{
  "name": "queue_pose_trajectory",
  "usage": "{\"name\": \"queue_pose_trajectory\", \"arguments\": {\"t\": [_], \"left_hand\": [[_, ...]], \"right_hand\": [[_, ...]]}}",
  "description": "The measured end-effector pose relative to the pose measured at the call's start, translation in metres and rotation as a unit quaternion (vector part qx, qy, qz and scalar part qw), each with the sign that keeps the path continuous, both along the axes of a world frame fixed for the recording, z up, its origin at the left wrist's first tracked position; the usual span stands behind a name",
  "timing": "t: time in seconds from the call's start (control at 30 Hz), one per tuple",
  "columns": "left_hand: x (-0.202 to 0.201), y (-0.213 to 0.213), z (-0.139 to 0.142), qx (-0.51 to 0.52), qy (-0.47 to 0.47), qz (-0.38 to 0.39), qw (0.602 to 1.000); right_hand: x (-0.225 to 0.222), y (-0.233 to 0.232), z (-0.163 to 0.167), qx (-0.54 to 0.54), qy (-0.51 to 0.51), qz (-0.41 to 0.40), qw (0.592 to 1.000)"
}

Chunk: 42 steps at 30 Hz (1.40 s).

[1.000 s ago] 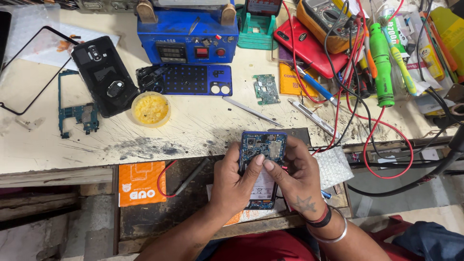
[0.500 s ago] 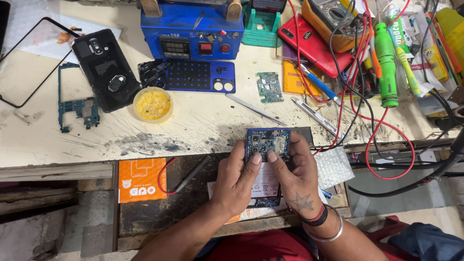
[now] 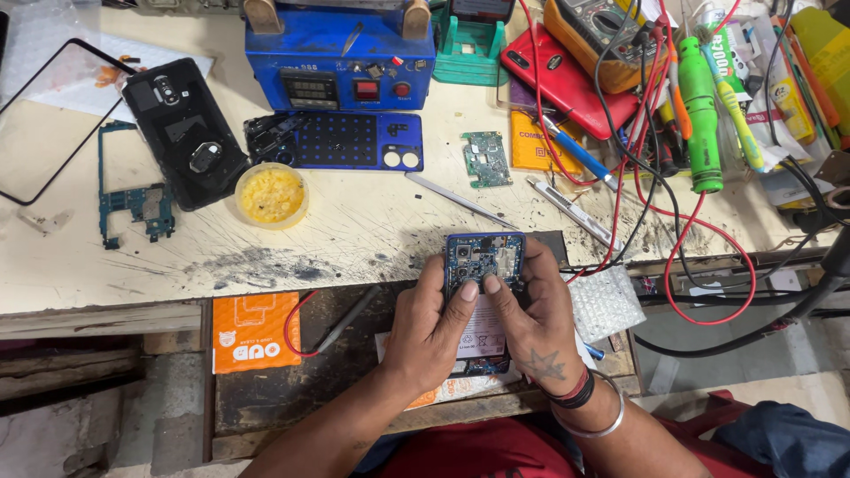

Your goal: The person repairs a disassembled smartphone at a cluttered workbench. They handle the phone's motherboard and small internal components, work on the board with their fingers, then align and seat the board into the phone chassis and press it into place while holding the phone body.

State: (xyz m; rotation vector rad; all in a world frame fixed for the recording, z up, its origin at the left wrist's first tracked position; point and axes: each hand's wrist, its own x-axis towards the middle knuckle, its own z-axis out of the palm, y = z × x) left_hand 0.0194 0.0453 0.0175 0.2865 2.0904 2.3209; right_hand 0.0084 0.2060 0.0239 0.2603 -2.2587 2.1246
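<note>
Head view: the opened phone (image 3: 483, 265) sits upright between both hands at the near edge of the surface (image 3: 354, 221), long axis running away from the person, circuit end up top. Left hand (image 3: 434, 323) and right hand (image 3: 531, 319) both clamp its sides, thumbs pressed on the exposed board, so neither's really nearer.

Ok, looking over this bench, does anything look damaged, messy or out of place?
Yes. The benchtop is scored with scratches and smeared with black grime near its front edge. Red and black test leads sprawl tangled over the tools at right. The opened phone held in both hands has its back off, circuitry bare.
</note>
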Motion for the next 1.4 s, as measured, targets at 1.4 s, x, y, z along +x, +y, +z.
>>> {"name": "queue_pose_trajectory", "arguments": {"t": [1.4], "left_hand": [[0.0, 0.004, 0.0, 0.038, 0.002, -0.005, 0.999]], "right_hand": [[0.009, 0.008, -0.024, 0.006, 0.042, -0.012, 0.999]]}}
